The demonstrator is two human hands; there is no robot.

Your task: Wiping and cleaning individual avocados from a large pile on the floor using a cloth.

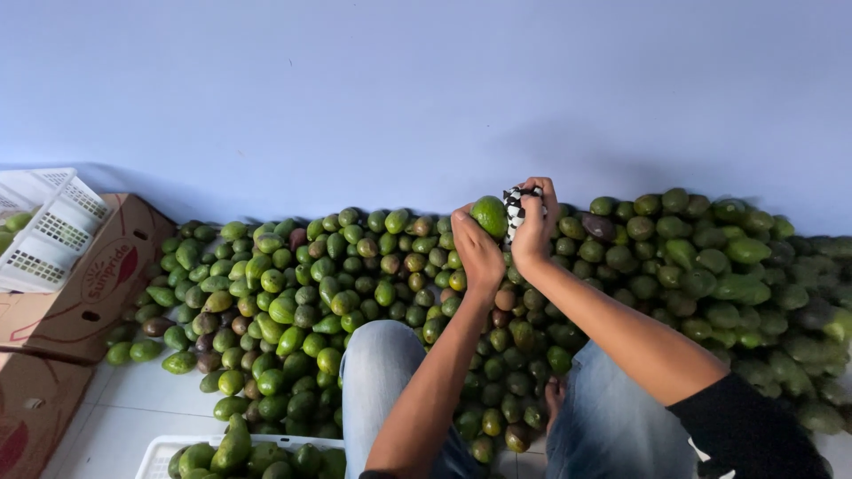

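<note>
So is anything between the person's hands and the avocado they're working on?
No. The left hand already holds the green avocado, and the right hand presses a black-and-white patterned wrap against it. Nothing else intervenes.

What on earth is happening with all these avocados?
A person sits on the floor facing a big pile of green avocados heaped against a pale blue wall. Their left hand holds up one green avocado, while the right hand presses a black-and-white patterned piece against it. A white crate holding more avocados sits near their knee, and cardboard boxes stand to the left.
</note>
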